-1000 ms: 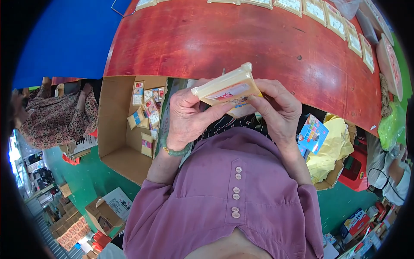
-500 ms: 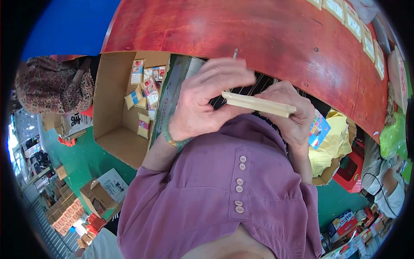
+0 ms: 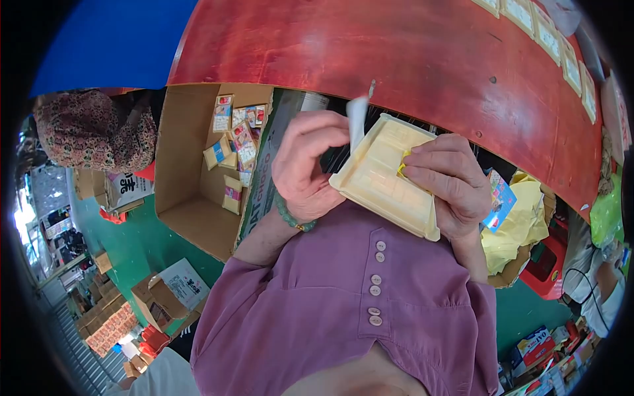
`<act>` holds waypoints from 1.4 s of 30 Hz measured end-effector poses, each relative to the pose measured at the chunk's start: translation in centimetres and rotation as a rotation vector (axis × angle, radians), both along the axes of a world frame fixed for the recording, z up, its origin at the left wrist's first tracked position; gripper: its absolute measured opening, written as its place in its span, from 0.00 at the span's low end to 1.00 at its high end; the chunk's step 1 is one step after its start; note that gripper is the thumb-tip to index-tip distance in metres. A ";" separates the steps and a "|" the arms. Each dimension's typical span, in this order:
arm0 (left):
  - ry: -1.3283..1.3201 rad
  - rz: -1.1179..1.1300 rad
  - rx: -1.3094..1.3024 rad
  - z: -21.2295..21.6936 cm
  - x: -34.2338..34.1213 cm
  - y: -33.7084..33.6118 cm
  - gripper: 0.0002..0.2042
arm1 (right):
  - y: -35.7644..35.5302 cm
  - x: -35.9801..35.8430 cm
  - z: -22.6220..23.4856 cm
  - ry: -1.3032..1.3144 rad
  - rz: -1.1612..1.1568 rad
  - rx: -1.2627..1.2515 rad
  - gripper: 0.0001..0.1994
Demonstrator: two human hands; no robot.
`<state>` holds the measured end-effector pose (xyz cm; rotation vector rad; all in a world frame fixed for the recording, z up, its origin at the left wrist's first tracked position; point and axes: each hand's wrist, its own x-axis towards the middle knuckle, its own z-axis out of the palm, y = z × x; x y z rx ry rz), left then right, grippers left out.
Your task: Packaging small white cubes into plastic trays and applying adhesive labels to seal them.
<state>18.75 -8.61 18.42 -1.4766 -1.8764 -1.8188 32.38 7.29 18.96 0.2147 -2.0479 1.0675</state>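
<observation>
A cream plastic tray (image 3: 389,181) is tilted in front of my chest, its raised compartments facing me. My right hand (image 3: 456,188) grips it by the right side. Under those fingertips a small bright yellow piece (image 3: 403,162) shows. At the tray's left corner is my left hand (image 3: 307,165), with a green bead bracelet (image 3: 294,219) on the wrist. Its fingers are curled, and a blurred white strip (image 3: 357,122) sticks up at the fingertips. Where the thumb meets the tray is partly hidden.
A cardboard box (image 3: 198,218) with several small packed trays (image 3: 243,142) stands at my left. The red table (image 3: 317,49) curves ahead, with a row of filled trays (image 3: 547,36) at far right. Yellow paper (image 3: 518,221) fills a box at right. Another person's patterned sleeve (image 3: 92,129) is far left.
The tray has turned from edge-on to showing its compartments. A white strip now shows at my left fingertips, and a yellow piece under my right fingers.
</observation>
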 end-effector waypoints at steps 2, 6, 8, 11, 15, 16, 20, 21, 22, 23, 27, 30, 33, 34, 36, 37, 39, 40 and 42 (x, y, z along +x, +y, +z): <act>0.122 -0.072 -0.114 0.8 0.0 0.2 0.20 | 0.2 0.0 0.4 -0.012 0.025 -0.006 0.11; 0.118 -0.105 -0.091 0.8 0.2 0.5 0.21 | 0.5 0.3 0.6 -0.037 0.039 -0.006 0.11; 0.111 -0.127 -0.082 0.6 0.2 0.5 0.22 | 0.5 0.3 0.5 -0.031 0.064 -0.026 0.11; 0.100 -0.171 -0.090 0.8 0.6 0.8 0.22 | 0.7 0.7 0.5 -0.046 0.046 -0.052 0.17; 0.102 -0.282 -0.109 1.0 0.7 0.7 0.18 | 0.6 0.9 0.7 -0.054 0.055 -0.063 0.17; 0.100 -0.283 -0.109 1.1 0.5 0.5 0.18 | 0.4 0.8 0.8 -0.055 0.062 -0.074 0.16; 0.065 -0.348 -0.101 1.5 0.1 0.1 0.20 | -0.4 0.3 0.9 -0.060 0.085 -0.119 0.16; 0.048 -0.378 -0.090 1.6 0.0 0.1 0.21 | -0.5 0.3 0.9 -0.063 0.086 -0.117 0.16; 0.046 -0.376 -0.088 1.6 -0.1 0.0 0.21 | -0.5 0.3 0.8 -0.071 0.089 -0.124 0.15; 0.027 -0.397 -0.092 1.7 -0.1 0.0 0.21 | -0.6 0.2 0.8 -0.079 0.092 -0.131 0.15; 0.034 -0.503 -0.117 2.1 -0.7 -0.3 0.19 | -1.6 0.3 0.0 -0.066 0.065 -0.237 0.14; -0.048 -0.521 -0.060 2.1 -0.7 -0.1 0.15 | -1.9 -0.1 0.2 -0.017 0.044 -0.281 0.14; 0.021 -0.571 -0.032 1.4 -1.3 -0.1 0.19 | -1.6 -0.3 0.4 -0.050 0.105 -0.223 0.14; 0.020 -0.560 -0.031 1.6 -1.1 -0.2 0.19 | -1.4 -0.3 0.4 -0.068 0.127 -0.195 0.13; -0.025 -0.510 -0.101 2.3 -0.8 -0.3 0.18 | -1.3 -0.6 0.3 -0.080 0.169 -0.166 0.13; -0.020 -0.489 -0.103 2.3 -0.8 -0.3 0.18 | -1.6 -0.6 0.3 -0.096 0.125 -0.132 0.13; -0.096 -0.504 -0.068 1.8 -0.8 -0.2 0.17 | -1.9 -0.6 0.0 -0.097 0.029 -0.063 0.13; -0.090 -0.476 -0.072 1.5 -0.7 -0.3 0.17 | -2.4 -0.5 -0.8 -0.068 0.034 -0.247 0.15; -0.158 -0.474 -0.063 0.8 -0.2 -0.4 0.14 | -3.0 -0.6 -1.8 0.029 0.003 -0.434 0.16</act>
